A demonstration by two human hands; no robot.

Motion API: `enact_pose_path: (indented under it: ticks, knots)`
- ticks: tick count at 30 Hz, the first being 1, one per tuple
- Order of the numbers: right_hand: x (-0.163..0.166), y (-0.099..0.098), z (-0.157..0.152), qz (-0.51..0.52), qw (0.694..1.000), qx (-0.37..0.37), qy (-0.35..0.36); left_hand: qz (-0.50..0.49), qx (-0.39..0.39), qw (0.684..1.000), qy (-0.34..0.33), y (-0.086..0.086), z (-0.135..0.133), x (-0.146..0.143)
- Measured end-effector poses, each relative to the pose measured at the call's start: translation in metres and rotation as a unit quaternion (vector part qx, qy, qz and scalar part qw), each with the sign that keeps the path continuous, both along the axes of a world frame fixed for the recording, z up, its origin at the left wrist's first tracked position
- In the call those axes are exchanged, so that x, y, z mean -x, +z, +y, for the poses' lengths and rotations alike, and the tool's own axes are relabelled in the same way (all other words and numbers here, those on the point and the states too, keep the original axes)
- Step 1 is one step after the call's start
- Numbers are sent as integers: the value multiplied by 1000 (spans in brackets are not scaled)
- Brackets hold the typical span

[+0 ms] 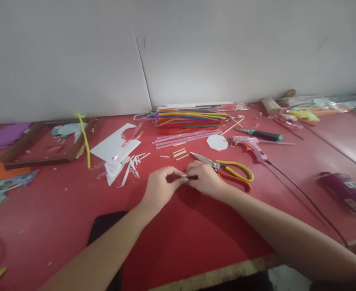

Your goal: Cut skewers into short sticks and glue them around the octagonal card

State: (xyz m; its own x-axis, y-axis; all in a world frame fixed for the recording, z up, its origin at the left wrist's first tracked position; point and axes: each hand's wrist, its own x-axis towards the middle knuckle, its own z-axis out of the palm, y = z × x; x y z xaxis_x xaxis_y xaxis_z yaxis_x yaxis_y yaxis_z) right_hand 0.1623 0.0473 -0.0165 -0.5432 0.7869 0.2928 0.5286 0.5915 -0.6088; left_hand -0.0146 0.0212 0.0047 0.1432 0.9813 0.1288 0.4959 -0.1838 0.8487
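Note:
My left hand [162, 186] and my right hand [206, 178] meet over the red table, both closed in a pinch. Between their fingertips is a small bunch of short wooden sticks [184, 176], mostly covered by the fingers. Just beyond the hands lie several similar cut wooden sticks [180, 153]. Scissors with one yellow and one red handle [237, 167] rest right beside my right hand, blades pointing left. A white octagonal piece [217, 142] lies behind the scissors, close to the nozzle of a pink glue gun [250, 145].
Pink glue sticks [184, 139] and a bundle of coloured pipe cleaners [193, 119] lie at the back. White paper scraps [131, 167] are on the left, with a brown frame [45, 161] farther out. A cutter [264, 135] and the glue gun's cord [305, 202] are right. A dark phone-like slab [108, 222] sits under my left forearm.

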Motion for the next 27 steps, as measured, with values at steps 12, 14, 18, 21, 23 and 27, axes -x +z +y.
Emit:
enact_pose_path:
  ticks: [12,14,18,21,23,27]
  knots:
    - [2,-6,-1,4,1000,-3,-11,-9,-16,1000,4,-1,-2,-4]
    - [0,-3,-1,-1,1000,0,0,-13,-21,1000,0,-3,-3,-3]
    - [-9,10,6,-16,998,17,54,-21,-21,1000,0,-6,-3,-2]
    - [-15,19,18,-25,999,16,44,-23,-18,1000,8,-8,-1,-2]
    - [-15,23,29,-50,998,-23,-3,-25,-16,1000,7,-9,0,-2]
    - [-3,30,51,-203,975,-88,-12,-31,-13,999,-4,-10,2,-2]
